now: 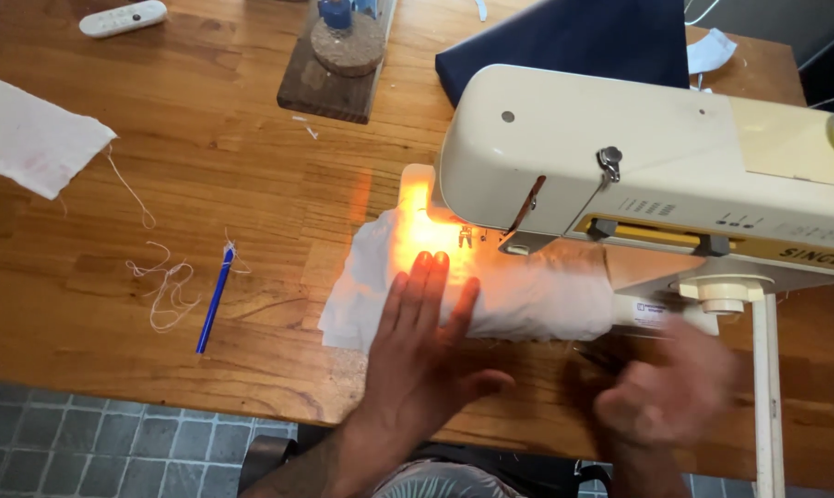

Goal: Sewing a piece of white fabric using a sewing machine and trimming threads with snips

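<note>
a: head view, where's the left hand (428, 343)?
b: flat, fingers spread, pressing the white cloth (518, 293) under the sewing machine (656, 175), near the counter's (251, 203) front edge.
a: and the right hand (668, 392)?
b: blurred just beside the cloth; can't tell its grip.

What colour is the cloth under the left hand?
White, glowing orange near the needle lamp: cloth under the left hand; head view.

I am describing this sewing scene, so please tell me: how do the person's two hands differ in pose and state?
The left hand lies flat, fingers spread, pressing the white fabric near the needle; the right hand is off the fabric, over the table edge. The left looks sharp; the right is blurred. Both are bare and hold nothing visible.
</note>
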